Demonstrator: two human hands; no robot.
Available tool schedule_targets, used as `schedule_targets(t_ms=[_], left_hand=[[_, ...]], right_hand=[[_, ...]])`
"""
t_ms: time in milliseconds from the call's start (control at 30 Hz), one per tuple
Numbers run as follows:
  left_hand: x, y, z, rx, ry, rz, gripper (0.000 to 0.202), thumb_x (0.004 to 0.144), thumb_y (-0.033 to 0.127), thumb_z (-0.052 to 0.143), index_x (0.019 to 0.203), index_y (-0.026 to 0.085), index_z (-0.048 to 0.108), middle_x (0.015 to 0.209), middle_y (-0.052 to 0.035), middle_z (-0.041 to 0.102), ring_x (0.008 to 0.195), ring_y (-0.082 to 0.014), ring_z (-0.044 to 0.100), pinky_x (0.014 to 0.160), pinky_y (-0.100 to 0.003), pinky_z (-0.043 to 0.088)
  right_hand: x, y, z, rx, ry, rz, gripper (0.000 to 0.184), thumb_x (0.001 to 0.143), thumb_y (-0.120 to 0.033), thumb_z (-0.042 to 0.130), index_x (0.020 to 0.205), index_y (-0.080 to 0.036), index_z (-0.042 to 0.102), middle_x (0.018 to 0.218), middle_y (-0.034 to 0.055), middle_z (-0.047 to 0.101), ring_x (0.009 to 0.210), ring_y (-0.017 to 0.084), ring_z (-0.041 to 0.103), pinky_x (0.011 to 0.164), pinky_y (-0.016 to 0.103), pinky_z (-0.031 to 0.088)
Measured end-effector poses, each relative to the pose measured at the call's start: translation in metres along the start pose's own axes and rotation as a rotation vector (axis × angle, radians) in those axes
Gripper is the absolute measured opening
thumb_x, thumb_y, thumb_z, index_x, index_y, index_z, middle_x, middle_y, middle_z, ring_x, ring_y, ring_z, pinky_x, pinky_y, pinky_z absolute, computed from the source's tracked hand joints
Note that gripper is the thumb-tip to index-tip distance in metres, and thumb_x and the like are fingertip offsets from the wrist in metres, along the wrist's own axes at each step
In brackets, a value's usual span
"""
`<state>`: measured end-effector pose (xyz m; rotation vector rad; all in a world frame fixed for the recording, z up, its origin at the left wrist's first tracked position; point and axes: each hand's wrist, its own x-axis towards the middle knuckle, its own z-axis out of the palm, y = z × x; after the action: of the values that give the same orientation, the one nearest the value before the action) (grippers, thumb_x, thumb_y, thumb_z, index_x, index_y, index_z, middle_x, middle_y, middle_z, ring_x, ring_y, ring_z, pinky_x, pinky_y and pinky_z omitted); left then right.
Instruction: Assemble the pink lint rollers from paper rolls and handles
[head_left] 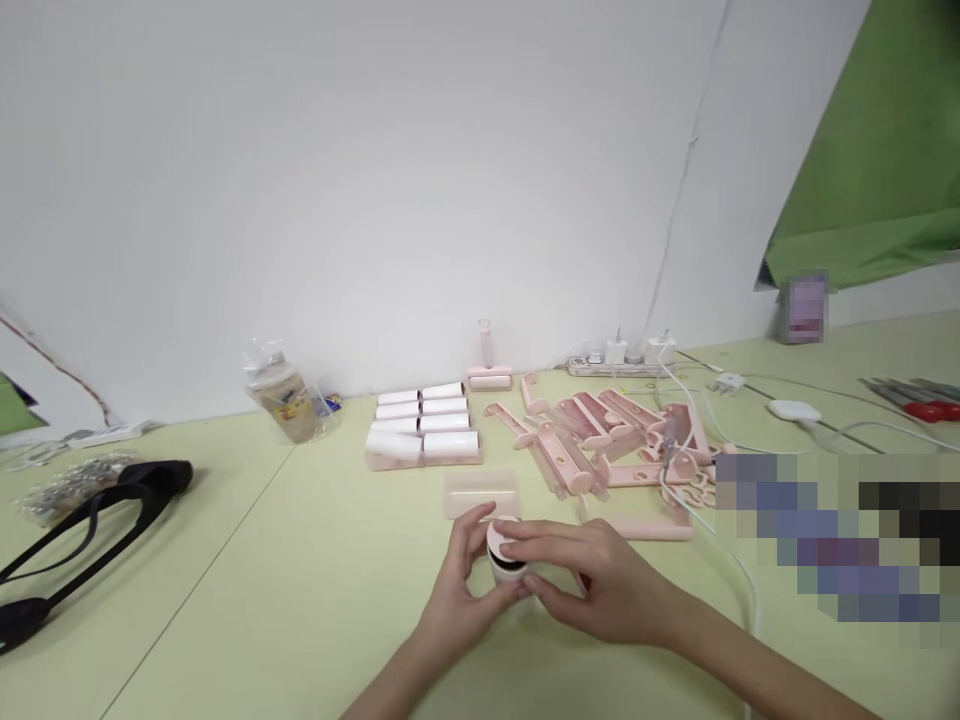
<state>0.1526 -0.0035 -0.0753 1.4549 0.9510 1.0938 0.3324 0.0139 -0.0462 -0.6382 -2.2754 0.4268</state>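
My left hand (pixel 461 590) and my right hand (pixel 592 580) meet low in the middle of the pale green table (pixel 300 600). Both close round a small white roll with a pink end cap (pixel 504 552), held just above the tabletop. The left fingers wrap it from the left; the right fingers curl over its top and right side. A clear plastic cover (pixel 480 493) lies just behind the hands.
White rolls (pixel 424 425) lie in rows behind, next to a pile of pink handles and frames (pixel 607 440). An assembled pink roller (pixel 487 365) stands by the wall beside a power strip (pixel 622 362). Black straps (pixel 90 530) lie left, cables right.
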Motion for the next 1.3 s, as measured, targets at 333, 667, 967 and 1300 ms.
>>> schedule_targets(t_ms=[333, 667, 967, 1300], left_hand=[[0.004, -0.003, 0.002, -0.173, 0.176, -0.01, 0.042, 0.07, 0.025, 0.067, 0.108, 0.024, 0.05, 0.115, -0.0072, 0.055, 0.104, -0.0202, 0.053, 0.084, -0.028, 0.043], [0.047, 0.02, 0.039, -1.063, 0.4, -0.432, 0.019, 0.086, 0.027, 0.046, 0.085, 0.013, 0.058, 0.085, -0.0085, 0.066, 0.079, -0.0149, 0.062, 0.072, -0.022, 0.05], [0.041, 0.026, 0.04, -1.173, 0.36, -0.486, 0.029, 0.088, 0.021, 0.039, 0.072, 0.012, 0.061, 0.072, -0.0061, 0.065, 0.07, -0.0119, 0.063, 0.07, -0.019, 0.051], [0.031, 0.022, 0.047, -1.135, 0.248, -0.415, 0.03, 0.087, 0.025, 0.041, 0.075, 0.008, 0.063, 0.066, -0.0056, 0.061, 0.063, -0.0124, 0.06, 0.066, -0.02, 0.049]], right_hand=[[0.005, 0.015, 0.003, 0.604, 0.175, 0.487, 0.023, 0.081, -0.033, 0.047, 0.093, -0.019, 0.061, 0.093, 0.0072, 0.065, 0.062, 0.014, 0.06, 0.055, 0.024, 0.046], [0.005, 0.005, -0.013, 0.351, 0.53, 0.345, 0.028, 0.083, -0.023, 0.049, 0.11, -0.023, 0.054, 0.111, 0.0055, 0.06, 0.102, 0.018, 0.056, 0.085, 0.033, 0.047], [-0.006, 0.009, 0.001, -0.274, 0.113, -0.269, 0.055, 0.086, -0.007, 0.036, 0.137, -0.024, 0.023, 0.129, 0.003, 0.046, 0.124, 0.016, 0.035, 0.104, 0.036, 0.03], [-0.007, 0.009, 0.003, -0.29, 0.245, -0.33, 0.029, 0.086, -0.01, 0.043, 0.112, -0.016, 0.054, 0.113, 0.0076, 0.059, 0.121, 0.02, 0.038, 0.094, 0.037, 0.041]])
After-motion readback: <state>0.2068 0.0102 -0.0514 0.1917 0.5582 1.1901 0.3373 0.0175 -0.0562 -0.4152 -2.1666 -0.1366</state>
